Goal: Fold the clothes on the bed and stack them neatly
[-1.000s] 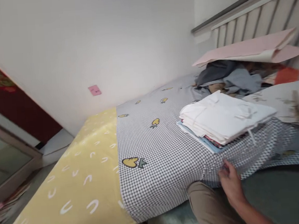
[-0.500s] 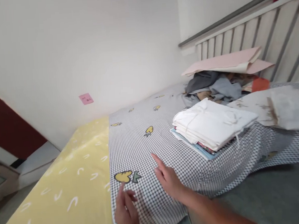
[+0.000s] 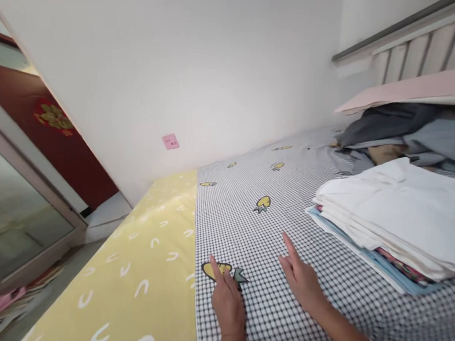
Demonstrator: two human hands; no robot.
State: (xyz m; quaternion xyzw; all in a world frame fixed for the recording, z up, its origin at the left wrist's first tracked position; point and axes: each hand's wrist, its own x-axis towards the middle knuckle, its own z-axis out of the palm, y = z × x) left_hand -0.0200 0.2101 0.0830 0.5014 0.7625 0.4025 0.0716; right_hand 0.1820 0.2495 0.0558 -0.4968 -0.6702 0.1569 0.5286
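My left hand (image 3: 227, 298) is over the checked part of the bedsheet (image 3: 259, 325), its index finger stretched out across a printed yellow carrot-like motif. My right hand (image 3: 302, 283) is a little to the right, index finger pointing forward and the other fingers partly curled. Neither hand holds anything. Whether the fingertips touch the cloth I cannot tell. To the right of my right hand lies a stack of folded white cloth (image 3: 396, 210), with a blue folded cloth (image 3: 370, 256) showing beneath it.
Yellow bedding (image 3: 141, 272) with white curved marks covers the left side. Dark and grey clothes (image 3: 397, 123) are heaped at the back right under a pink sheet (image 3: 414, 87). A wall (image 3: 203, 62) with a pink note (image 3: 170, 141) stands behind; a red door (image 3: 46, 121) is at far left.
The view has turned left, so the bed and cloth stack appear farther right and more of the door shows. My left hand has reached forward onto the printed motif.
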